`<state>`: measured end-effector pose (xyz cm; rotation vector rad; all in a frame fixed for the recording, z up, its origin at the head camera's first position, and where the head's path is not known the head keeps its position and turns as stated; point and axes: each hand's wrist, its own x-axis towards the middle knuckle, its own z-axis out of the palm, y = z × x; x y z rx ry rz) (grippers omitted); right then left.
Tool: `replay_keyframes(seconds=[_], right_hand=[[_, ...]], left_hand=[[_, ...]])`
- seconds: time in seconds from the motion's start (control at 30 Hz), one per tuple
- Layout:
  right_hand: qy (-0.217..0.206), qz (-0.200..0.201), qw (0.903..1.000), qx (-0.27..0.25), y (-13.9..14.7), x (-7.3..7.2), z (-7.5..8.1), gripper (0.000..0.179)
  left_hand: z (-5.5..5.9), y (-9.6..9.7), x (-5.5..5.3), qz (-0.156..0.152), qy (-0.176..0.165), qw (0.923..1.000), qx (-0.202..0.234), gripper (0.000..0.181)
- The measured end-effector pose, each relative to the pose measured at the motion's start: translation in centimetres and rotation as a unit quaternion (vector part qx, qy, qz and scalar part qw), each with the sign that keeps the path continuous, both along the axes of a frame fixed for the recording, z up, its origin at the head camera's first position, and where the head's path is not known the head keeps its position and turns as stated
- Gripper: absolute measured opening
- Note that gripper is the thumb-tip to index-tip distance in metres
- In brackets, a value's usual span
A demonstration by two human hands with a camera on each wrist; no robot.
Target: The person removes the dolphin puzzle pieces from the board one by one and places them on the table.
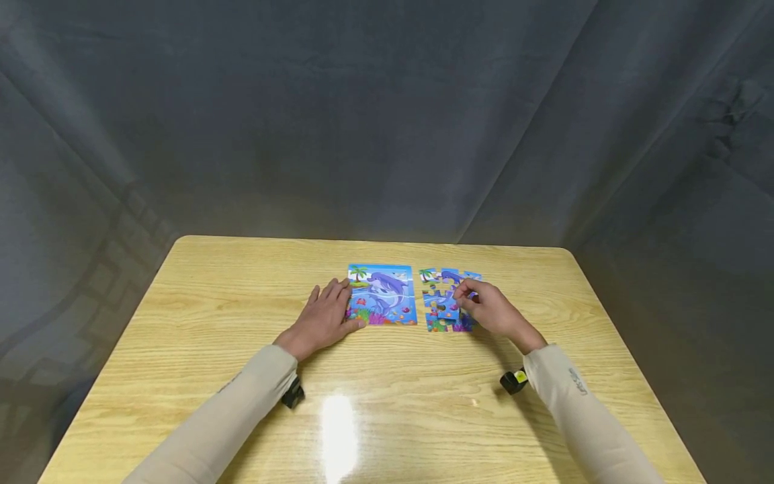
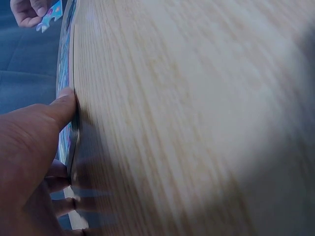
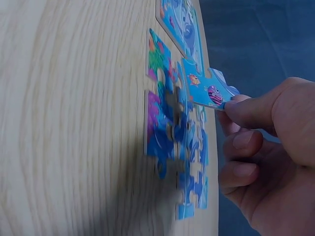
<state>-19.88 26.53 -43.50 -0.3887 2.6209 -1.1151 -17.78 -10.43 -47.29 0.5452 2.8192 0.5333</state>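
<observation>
Mid-assembly: right hand pinches one jigsaw piece between thumb and forefinger, lifted just over the loose cluster of puzzle pieces on the tabletop. Left hand lies flat, fingers straight, pressing the left edge of the dolphin reference picture. Next, I'd judge: rotate the piece to match the picture, line up the tabs, press it down.
</observation>
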Motion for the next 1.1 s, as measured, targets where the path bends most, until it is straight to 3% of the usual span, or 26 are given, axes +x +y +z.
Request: replay_keyframes(seconds=[0.5,0.8,1.1], right_hand=[[0.019,-0.026,0.9994,-0.012,2.8,0.5,-0.2,0.009],[0.032,-0.033,0.9988,0.017,4.5,1.2,0.1,0.01],[0.033,-0.018,0.9989,0.027,6.4,1.6,0.2,0.007]], left_hand=[[0.2,0.0,0.1,0.0,0.001,1.0,-0.004,0.086],[0.2,-0.1,0.3,0.0,0.0,1.0,-0.003,0.088],[0.3,-0.1,0.3,-0.001,0.006,1.0,-0.006,0.087]])
